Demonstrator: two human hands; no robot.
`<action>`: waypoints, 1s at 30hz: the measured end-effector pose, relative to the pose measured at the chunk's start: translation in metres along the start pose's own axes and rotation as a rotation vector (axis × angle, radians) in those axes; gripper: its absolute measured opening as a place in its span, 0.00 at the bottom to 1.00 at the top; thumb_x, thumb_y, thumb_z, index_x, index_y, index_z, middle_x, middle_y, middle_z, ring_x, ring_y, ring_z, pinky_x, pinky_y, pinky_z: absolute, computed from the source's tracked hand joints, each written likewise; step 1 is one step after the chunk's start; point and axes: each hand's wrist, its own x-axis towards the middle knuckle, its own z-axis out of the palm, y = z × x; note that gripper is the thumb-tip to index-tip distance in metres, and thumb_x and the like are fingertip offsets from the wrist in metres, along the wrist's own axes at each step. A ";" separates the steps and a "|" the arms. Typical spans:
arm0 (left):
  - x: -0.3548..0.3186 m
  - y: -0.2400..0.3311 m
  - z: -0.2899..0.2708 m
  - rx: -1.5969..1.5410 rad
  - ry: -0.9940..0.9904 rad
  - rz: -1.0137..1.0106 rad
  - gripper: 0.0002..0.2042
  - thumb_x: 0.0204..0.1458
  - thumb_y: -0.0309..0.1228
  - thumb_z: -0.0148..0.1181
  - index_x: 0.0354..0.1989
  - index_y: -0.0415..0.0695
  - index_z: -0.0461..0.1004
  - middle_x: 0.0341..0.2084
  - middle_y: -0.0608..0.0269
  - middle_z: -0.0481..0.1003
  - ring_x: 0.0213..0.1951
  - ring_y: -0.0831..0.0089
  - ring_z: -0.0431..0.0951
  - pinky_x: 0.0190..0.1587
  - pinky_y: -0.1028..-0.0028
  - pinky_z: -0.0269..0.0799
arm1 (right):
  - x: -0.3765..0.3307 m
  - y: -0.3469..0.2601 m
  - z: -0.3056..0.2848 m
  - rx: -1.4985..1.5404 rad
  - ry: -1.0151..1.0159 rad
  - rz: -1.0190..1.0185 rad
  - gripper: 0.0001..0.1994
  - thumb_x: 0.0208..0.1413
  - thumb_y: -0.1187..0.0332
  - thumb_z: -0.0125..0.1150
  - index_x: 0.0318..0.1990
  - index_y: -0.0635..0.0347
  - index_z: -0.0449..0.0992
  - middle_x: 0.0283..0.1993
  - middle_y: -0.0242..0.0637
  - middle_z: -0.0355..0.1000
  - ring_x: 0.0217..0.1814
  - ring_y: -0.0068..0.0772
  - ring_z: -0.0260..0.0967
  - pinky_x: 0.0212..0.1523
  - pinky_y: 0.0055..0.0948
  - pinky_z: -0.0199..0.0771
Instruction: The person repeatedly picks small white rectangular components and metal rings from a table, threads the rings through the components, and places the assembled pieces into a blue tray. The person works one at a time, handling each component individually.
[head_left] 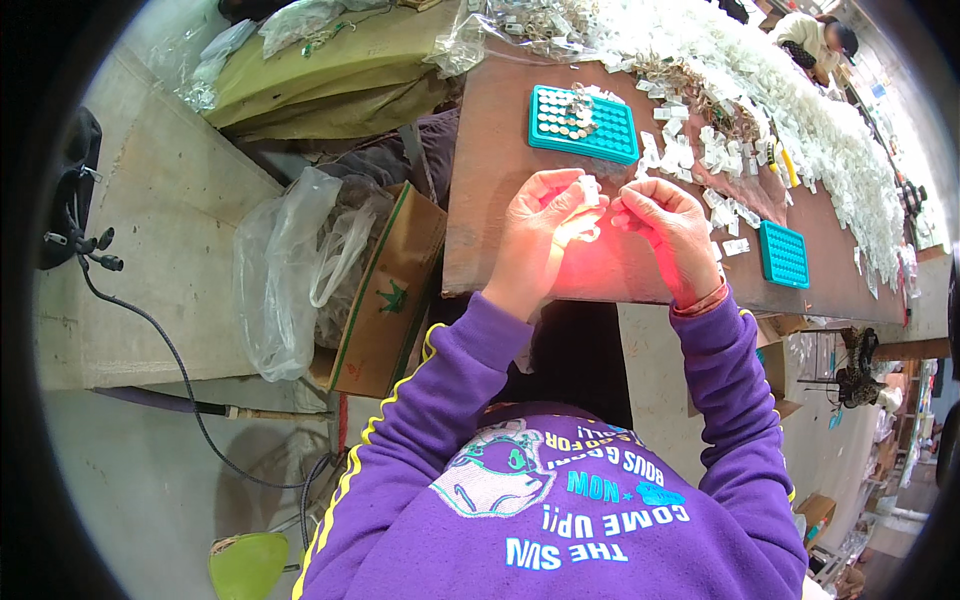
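Note:
My left hand [541,222] is closed around a small whitish clear plastic piece [590,190], pinched between thumb and fingers over the table's near edge. Just to its right, my right hand [676,228] has thumb and forefinger pressed together; whatever is between them is too small to name. Both hands are apart, with a reddish glow over the fingers and the table between them. Beyond them lies a teal tray [617,133] with round cells, part of them filled with shiny round pieces. A second, smaller teal tray [785,255] lies to the right.
A large heap of clear plastic pieces [800,140] covers the far and right side of the brown table [490,200]. Yellow-handled pliers [787,163] lie by it. A cardboard box [378,300] with plastic bags [285,270] stands left. Another person [815,45] sits far right.

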 end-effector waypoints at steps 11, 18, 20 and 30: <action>0.002 -0.001 -0.002 0.085 -0.033 0.004 0.10 0.61 0.27 0.54 0.48 0.37 0.70 0.42 0.52 0.76 0.44 0.62 0.79 0.50 0.66 0.76 | -0.002 -0.008 0.005 0.119 -0.024 0.065 0.05 0.60 0.71 0.58 0.39 0.63 0.76 0.35 0.34 0.76 0.34 0.19 0.72 0.40 0.19 0.73; 0.002 0.001 -0.003 0.028 -0.064 -0.066 0.12 0.61 0.30 0.53 0.48 0.36 0.70 0.41 0.53 0.76 0.43 0.64 0.79 0.50 0.66 0.77 | 0.002 -0.004 0.015 -0.296 0.038 -0.229 0.04 0.56 0.75 0.61 0.36 0.67 0.76 0.33 0.34 0.76 0.33 0.20 0.73 0.35 0.20 0.74; 0.001 0.002 -0.004 0.012 -0.080 -0.100 0.12 0.61 0.31 0.54 0.49 0.36 0.70 0.41 0.53 0.76 0.43 0.64 0.79 0.49 0.67 0.76 | 0.001 -0.002 0.019 -0.468 0.087 -0.335 0.03 0.54 0.77 0.61 0.35 0.67 0.76 0.32 0.34 0.75 0.33 0.21 0.73 0.34 0.21 0.74; 0.000 0.004 -0.006 -0.002 -0.088 -0.145 0.13 0.62 0.32 0.53 0.49 0.38 0.71 0.36 0.59 0.77 0.36 0.71 0.78 0.43 0.71 0.76 | -0.004 -0.009 0.028 -0.781 0.103 -0.593 0.03 0.52 0.79 0.61 0.34 0.67 0.74 0.32 0.40 0.73 0.32 0.31 0.74 0.35 0.26 0.75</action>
